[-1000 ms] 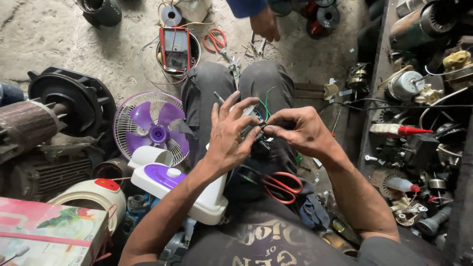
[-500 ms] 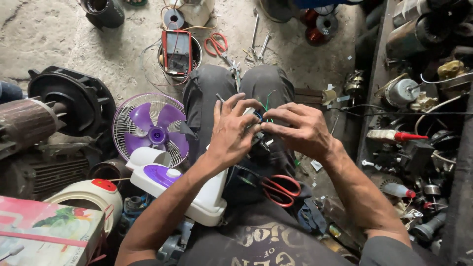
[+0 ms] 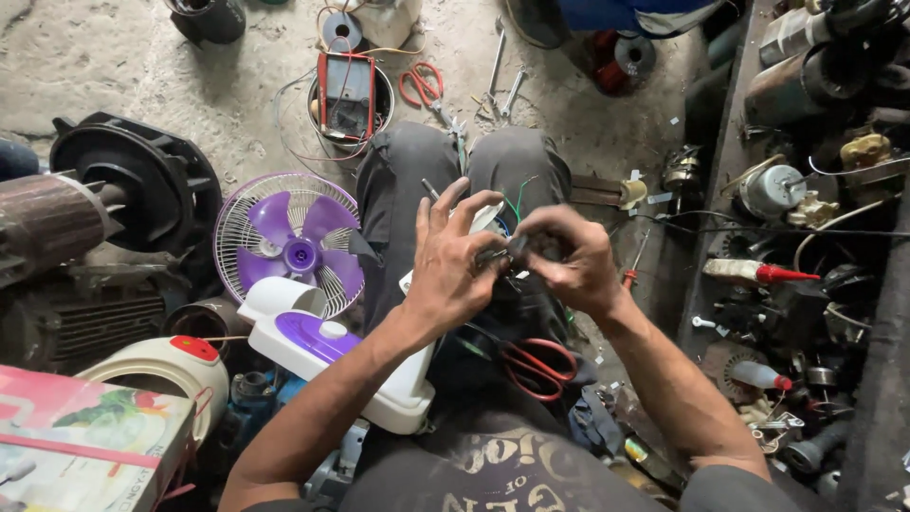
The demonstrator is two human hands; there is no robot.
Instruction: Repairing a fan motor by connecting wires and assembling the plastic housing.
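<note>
My left hand (image 3: 453,265) and my right hand (image 3: 567,261) meet over my lap, pinching a small dark electrical part (image 3: 507,249) with thin green and black wires (image 3: 514,202) coming off it. Left fingers are spread, thumb and forefinger on the part; right fingers curl around it from the other side. A small white and purple table fan (image 3: 303,284) lies against my left thigh, its base (image 3: 355,365) under my left forearm. Red-handled scissors (image 3: 536,365) rest on my lap below the hands.
A multimeter (image 3: 346,90) sits on a round tin ahead of my knees, beside red-handled pliers (image 3: 422,85) and spanners (image 3: 504,71). Big electric motors (image 3: 104,209) crowd the left. A shelf (image 3: 806,237) of motor parts and tubes runs along the right. Another person's blue sleeve (image 3: 645,14) shows at top.
The view has drifted forward slightly. My hands stay together on the small part, fingers shifting a little. The other person's hand near the top has pulled back out of view.
</note>
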